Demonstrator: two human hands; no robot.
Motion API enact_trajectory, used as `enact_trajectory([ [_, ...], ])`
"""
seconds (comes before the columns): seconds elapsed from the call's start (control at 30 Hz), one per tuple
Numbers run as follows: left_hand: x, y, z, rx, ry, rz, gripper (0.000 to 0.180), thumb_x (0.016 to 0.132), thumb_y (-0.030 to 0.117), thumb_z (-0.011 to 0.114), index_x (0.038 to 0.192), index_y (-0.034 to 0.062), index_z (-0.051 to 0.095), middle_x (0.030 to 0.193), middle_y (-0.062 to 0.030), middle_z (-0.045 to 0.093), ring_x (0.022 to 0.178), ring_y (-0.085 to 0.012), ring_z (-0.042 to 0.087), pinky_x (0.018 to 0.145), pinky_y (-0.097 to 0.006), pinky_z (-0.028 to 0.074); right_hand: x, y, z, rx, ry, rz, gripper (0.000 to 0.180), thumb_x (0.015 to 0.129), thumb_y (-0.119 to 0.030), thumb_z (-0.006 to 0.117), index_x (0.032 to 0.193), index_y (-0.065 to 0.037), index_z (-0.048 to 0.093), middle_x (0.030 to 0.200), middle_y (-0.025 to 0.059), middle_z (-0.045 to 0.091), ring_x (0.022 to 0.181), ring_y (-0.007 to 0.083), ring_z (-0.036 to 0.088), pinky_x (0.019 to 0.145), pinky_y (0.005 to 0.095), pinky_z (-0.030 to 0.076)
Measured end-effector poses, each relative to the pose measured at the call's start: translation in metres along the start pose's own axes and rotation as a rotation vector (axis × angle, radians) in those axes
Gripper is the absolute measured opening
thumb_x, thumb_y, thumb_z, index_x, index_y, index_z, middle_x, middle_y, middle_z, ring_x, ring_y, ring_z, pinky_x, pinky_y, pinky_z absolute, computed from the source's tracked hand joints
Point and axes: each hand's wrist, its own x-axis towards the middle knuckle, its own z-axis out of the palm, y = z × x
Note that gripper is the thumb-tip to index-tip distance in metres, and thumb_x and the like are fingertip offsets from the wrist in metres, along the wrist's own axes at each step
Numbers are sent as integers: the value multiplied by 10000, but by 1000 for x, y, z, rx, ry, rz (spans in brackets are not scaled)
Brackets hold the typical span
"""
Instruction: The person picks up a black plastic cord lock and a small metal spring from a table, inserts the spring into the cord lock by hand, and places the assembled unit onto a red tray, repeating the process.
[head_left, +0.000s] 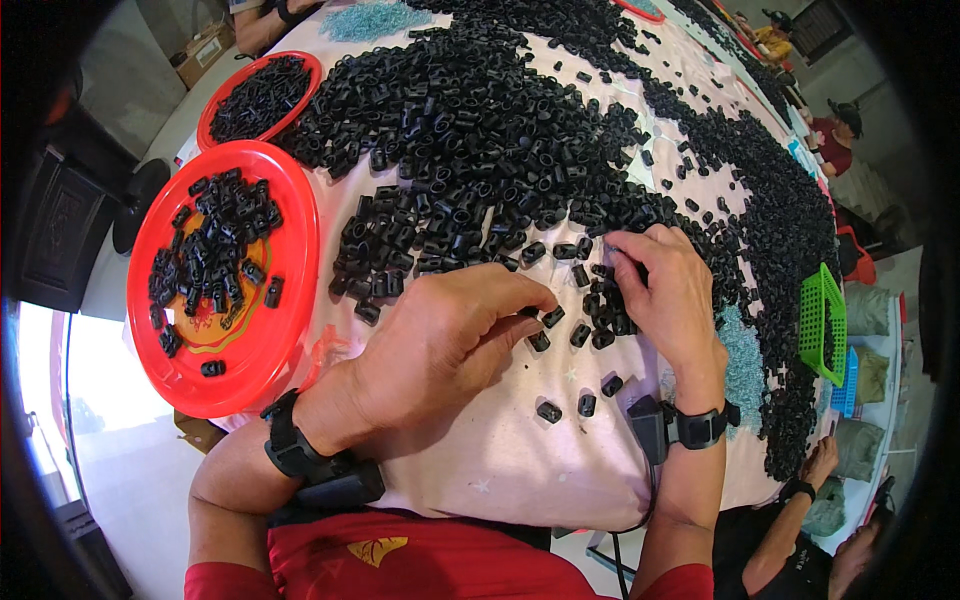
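Observation:
My left hand (450, 335) reaches over the pink cloth, thumb and forefinger closed around a small black plastic barrel (552, 316) at their tips. Across from it, my right hand (668, 288) pinches thumb and forefinger together beside the big pile. Something tiny and bluish seems to show at its fingertips, too small to make out. A small cluster of black barrels (605, 305) lies below its fingers. Between my hands and my body a few loose black barrels (586, 405) rest on the cloth. The large heap of hollow black barrels (440, 130) spreads beyond both hands.
On the left stands a red plate (305, 230) with black assembled-looking pieces; behind it, another red plate (317, 72) holds thin black parts. Light-blue tiny parts (742, 365) lie right of my wrist. A green basket (822, 325) sits at the right edge. Other people's arms (795, 510) reach in nearby.

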Motion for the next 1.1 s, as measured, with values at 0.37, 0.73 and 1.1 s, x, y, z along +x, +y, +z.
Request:
enact_trajectory([
  [0.37, 0, 2, -1, -484, -148, -422, 305, 1014, 67, 654, 1312, 4, 637, 1047, 9, 684, 941, -23, 604, 803, -216, 519, -3, 0, -4, -17, -23, -57, 91, 853, -62, 706, 933, -82, 743, 863, 103, 669, 880, 319, 658, 754, 432, 544],
  [0.73, -1, -10, 7, -664, -49, -408, 296, 974, 49, 704, 1256, 3, 627, 1058, 2, 683, 954, -48, 639, 837, -229, 538, -6, -30, -21, 924, -184, 132, 90, 911, -38, 702, 999, -21, 705, 840, -17, 670, 676, 20, 534, 615, 206, 437],
  [1.1, 1, -10, 7, -676, -53, -435, 251, 950, 51, 741, 1177, 2, 646, 1067, -21, 700, 973, -70, 665, 857, -241, 547, -9, -51, -27, 722, -146, -96, 140, 859, -14, 727, 996, -19, 754, 876, 71, 725, 677, 118, 612, 543, 244, 451],
])
